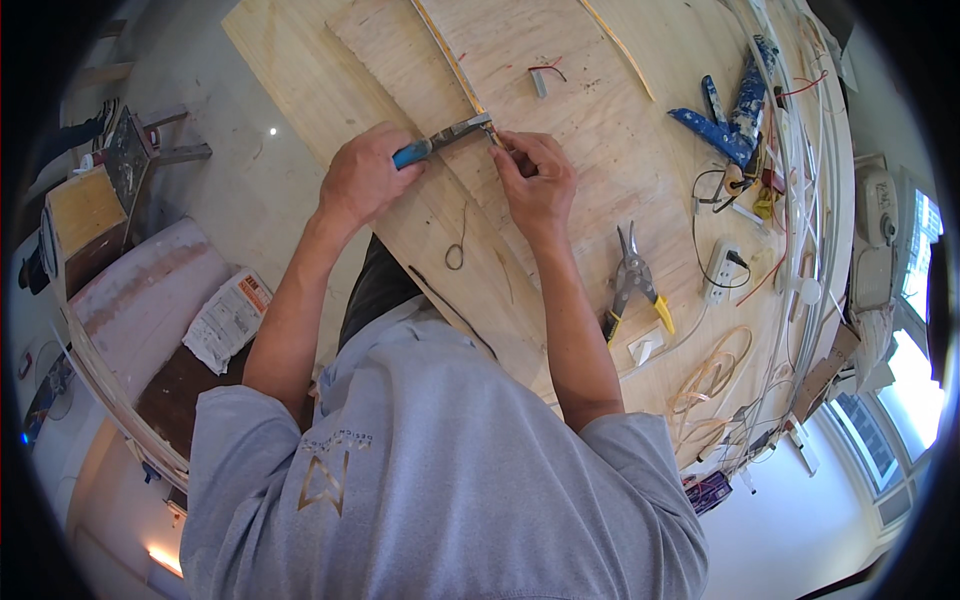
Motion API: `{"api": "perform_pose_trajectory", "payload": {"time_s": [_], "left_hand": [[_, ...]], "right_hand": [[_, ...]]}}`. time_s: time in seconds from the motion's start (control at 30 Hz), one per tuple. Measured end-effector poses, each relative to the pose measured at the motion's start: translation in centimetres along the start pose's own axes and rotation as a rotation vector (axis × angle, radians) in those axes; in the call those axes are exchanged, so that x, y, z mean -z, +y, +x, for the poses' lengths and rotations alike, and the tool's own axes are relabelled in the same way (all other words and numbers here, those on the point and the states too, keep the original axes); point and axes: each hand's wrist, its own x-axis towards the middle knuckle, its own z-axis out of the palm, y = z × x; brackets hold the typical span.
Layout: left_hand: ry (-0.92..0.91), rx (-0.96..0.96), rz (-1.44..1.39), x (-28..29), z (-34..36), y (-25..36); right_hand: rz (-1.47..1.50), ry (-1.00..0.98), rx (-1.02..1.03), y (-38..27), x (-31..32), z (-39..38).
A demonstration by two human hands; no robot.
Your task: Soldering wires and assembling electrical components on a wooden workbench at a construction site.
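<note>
Left hand (pixel 362 178) holds 1 tool (pixel 440 138) (blue-handled); right hand (pixel 537 182), strip (pixel 455 66).

Metal-ended tool (pixel 440 138), matt grainy wooden board (pixel 610 180), matt cloth shirt (pixel 430 420)

Strip (pixel 452 62) on plywood sheet (pixel 590 130), from top edge down to right hand (pixel 538 188), upper centre. Left hand (pixel 367 175) left of it; hand tool (pixel 440 138) between hands. Snips (pixel 632 272) right of centre, below right hand. Power strip (pixel 720 270) right of snips; trigger gun (pixel 742 120) above, upper right. Cable coil (pixel 713 376) below power strip.
</note>
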Motion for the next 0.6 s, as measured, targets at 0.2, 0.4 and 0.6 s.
{"api": "perform_pose_trajectory", "payload": {"time_s": [0.2,0.4,0.6], "left_hand": [[0.001,0.001,-0.003,-0.11,-0.03,-0.07],[0.010,0.006,-0.006,0.04,-0.09,0.26],[0.013,0.002,-0.013,-0.14,-0.08,0.08]], "right_hand": [[-0.011,-0.012,-0.008,0.00,0.03,0.02],[-0.012,-0.013,-0.015,0.11,0.00,0.04],[-0.013,-0.026,-0.023,-0.13,0.14,0.05]]}}
